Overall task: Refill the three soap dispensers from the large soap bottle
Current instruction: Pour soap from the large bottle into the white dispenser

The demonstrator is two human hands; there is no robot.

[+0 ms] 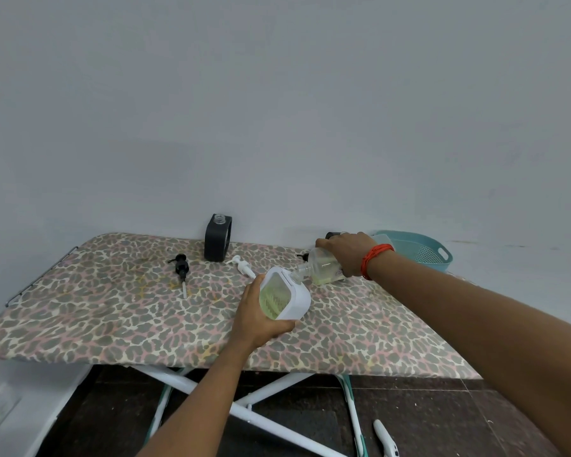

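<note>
One dispenser (290,298), tilted over the worktop (112,308) in the curled left hand (261,321), takes soap from the bottle (323,267) gripped by the right hand (346,252); a black dispenser (217,239) stands uncapped behind, seemingly awaiting its turn.

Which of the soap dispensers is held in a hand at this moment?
The white dispenser, tilted in the left hand, with the mouth of the large soap bottle at its opening. The black dispenser stands alone, upright, at the far edge of the board.
</note>
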